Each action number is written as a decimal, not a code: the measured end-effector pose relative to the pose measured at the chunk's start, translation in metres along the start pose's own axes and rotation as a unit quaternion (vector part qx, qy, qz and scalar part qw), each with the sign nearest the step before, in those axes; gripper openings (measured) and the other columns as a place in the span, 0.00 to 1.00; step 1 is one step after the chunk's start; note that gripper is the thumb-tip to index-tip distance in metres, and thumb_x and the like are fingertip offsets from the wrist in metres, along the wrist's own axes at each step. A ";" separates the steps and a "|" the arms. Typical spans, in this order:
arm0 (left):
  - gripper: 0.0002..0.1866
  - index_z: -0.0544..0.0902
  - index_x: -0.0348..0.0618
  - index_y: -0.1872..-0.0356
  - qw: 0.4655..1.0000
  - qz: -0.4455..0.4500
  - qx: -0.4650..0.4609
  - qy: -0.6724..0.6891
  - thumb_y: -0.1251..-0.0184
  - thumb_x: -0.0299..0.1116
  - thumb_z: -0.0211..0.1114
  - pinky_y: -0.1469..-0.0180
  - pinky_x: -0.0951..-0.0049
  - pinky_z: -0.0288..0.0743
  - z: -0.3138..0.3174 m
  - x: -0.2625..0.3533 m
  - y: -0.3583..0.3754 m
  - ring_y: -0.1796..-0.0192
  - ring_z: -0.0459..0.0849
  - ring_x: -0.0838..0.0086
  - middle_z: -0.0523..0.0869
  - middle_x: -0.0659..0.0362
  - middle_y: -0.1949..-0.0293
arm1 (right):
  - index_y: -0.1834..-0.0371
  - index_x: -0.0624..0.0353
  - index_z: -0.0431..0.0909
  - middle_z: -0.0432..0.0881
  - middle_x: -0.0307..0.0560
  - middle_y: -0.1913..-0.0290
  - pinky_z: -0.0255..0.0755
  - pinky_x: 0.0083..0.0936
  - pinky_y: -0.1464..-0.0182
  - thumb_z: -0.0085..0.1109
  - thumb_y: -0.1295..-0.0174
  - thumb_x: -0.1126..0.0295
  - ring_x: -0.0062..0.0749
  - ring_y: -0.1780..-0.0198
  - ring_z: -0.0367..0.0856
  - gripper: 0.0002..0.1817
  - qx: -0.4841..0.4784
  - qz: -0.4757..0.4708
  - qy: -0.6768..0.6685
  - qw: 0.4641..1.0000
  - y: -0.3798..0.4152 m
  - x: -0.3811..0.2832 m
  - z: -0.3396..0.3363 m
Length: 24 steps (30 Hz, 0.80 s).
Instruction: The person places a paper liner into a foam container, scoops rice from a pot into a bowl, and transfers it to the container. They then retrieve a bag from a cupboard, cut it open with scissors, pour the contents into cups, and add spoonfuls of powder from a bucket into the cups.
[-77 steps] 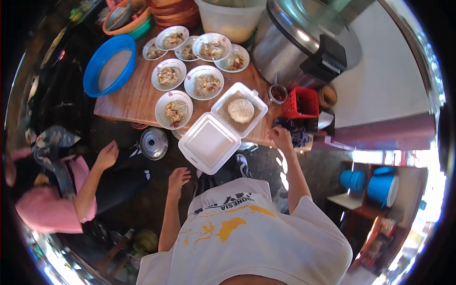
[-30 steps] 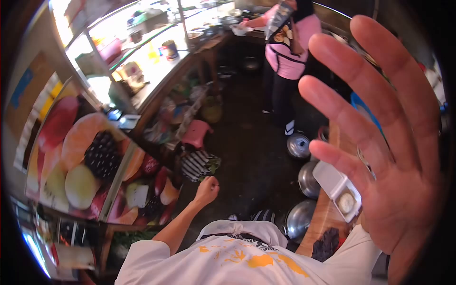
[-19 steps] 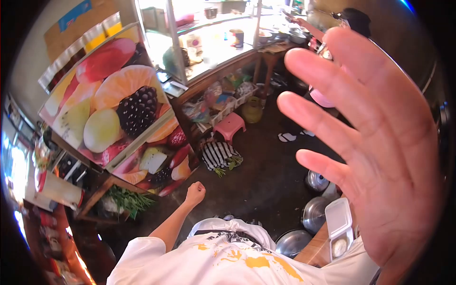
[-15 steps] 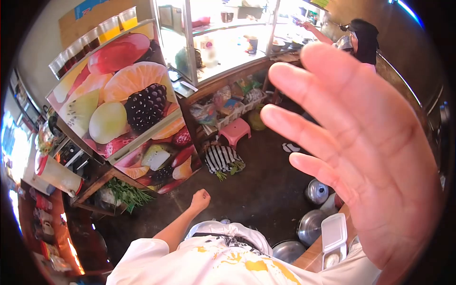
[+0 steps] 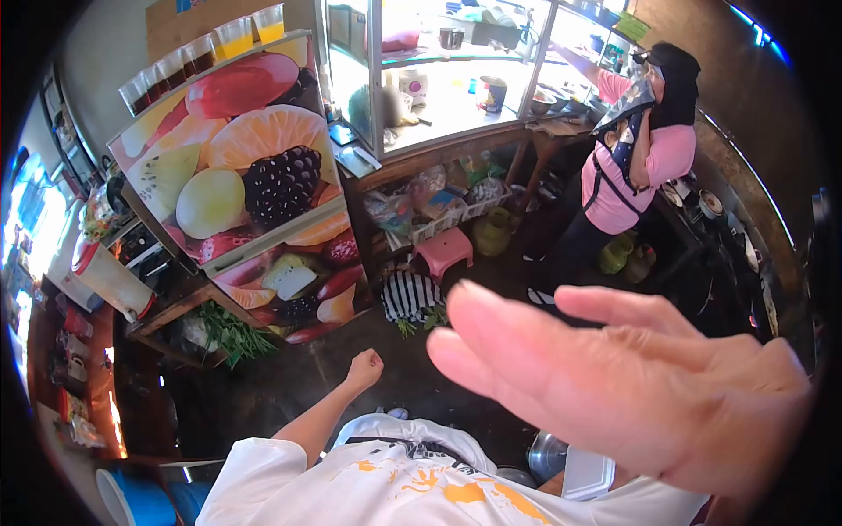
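Note:
My right hand (image 5: 623, 386) is raised close to the camera at the lower right, its fingers stretched out and nothing in it. Down at my side, my left hand (image 5: 365, 369) is closed above the dark floor; whether anything is inside it is too small to tell. A fruit-print refrigerator (image 5: 210, 193) stands ahead on the left. Behind my raised hand, partly covered by it, lies a white foam box (image 5: 586, 473).
Drink cups (image 5: 234, 39) line the refrigerator top. A co-worker in a pink shirt (image 5: 653, 167) stands at the counter beside a glass display case (image 5: 456, 66). A pink stool (image 5: 445, 252), striped bag (image 5: 410, 296) and green leaves (image 5: 232, 337) are low down.
My right hand has lowered and turned from palm view to side view. The co-worker is now more fully visible, and the camera view has shifted. My left hand stays low at my side.

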<state>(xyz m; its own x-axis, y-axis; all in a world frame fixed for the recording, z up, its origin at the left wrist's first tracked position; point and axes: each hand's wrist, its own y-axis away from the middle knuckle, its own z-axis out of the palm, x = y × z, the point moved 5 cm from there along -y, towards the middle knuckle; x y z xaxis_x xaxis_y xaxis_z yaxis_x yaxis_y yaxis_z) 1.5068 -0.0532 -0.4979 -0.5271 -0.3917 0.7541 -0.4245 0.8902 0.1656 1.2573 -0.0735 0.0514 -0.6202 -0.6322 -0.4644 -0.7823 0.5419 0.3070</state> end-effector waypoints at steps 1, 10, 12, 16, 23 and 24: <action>0.08 0.81 0.37 0.70 1.000 0.000 -0.001 0.000 0.47 0.31 0.58 0.57 0.62 0.77 0.002 -0.001 0.001 0.62 0.84 0.55 0.84 0.45 0.68 | 0.31 0.61 0.57 0.68 0.45 0.34 0.46 0.28 0.29 0.50 0.39 0.57 0.29 0.34 0.66 0.35 -0.011 0.001 -0.001 1.000 0.000 0.002 0.001; 0.08 0.80 0.37 0.70 0.999 -0.002 0.045 0.016 0.46 0.31 0.58 0.58 0.63 0.77 0.005 0.017 0.017 0.62 0.84 0.56 0.84 0.46 0.68 | 0.32 0.62 0.59 0.70 0.44 0.35 0.45 0.27 0.28 0.48 0.35 0.55 0.27 0.35 0.68 0.32 -0.111 0.044 0.008 0.993 0.008 0.000 0.000; 0.07 0.80 0.37 0.70 0.998 -0.010 0.043 0.046 0.46 0.30 0.58 0.58 0.64 0.77 -0.004 0.030 0.030 0.62 0.84 0.56 0.84 0.46 0.68 | 0.32 0.62 0.60 0.71 0.44 0.35 0.44 0.26 0.27 0.47 0.34 0.55 0.27 0.35 0.68 0.31 -0.155 0.087 0.004 0.984 0.018 -0.006 -0.012; 0.07 0.80 0.37 0.72 0.995 -0.063 0.046 0.062 0.46 0.30 0.59 0.59 0.64 0.77 -0.002 0.011 0.030 0.64 0.84 0.57 0.84 0.47 0.69 | 0.33 0.63 0.61 0.72 0.44 0.36 0.45 0.27 0.28 0.48 0.34 0.54 0.28 0.36 0.69 0.31 -0.141 0.077 0.006 0.987 0.026 -0.001 -0.008; 0.14 0.80 0.37 0.72 0.994 -0.024 0.089 0.063 0.51 0.39 0.69 0.61 0.66 0.77 -0.027 0.013 0.046 0.66 0.85 0.62 0.84 0.49 0.72 | 0.35 0.66 0.62 0.73 0.47 0.39 0.49 0.27 0.30 0.50 0.36 0.52 0.30 0.38 0.71 0.33 -0.070 -0.006 0.022 0.997 0.030 0.014 0.010; 0.13 0.80 0.36 0.72 0.993 -0.019 0.103 0.061 0.50 0.38 0.68 0.61 0.66 0.77 -0.028 0.013 0.047 0.66 0.85 0.62 0.84 0.49 0.72 | 0.35 0.66 0.63 0.74 0.47 0.39 0.50 0.28 0.30 0.50 0.37 0.52 0.31 0.39 0.71 0.33 -0.070 -0.015 0.021 0.997 0.032 0.015 0.013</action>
<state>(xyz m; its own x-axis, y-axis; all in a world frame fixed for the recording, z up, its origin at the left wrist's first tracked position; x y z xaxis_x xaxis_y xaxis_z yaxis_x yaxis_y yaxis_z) 1.5006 -0.0093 -0.4629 -0.4206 -0.3822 0.8228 -0.5906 0.8038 0.0714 1.2237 -0.0590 0.0432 -0.5965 -0.6712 -0.4402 -0.7988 0.4427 0.4074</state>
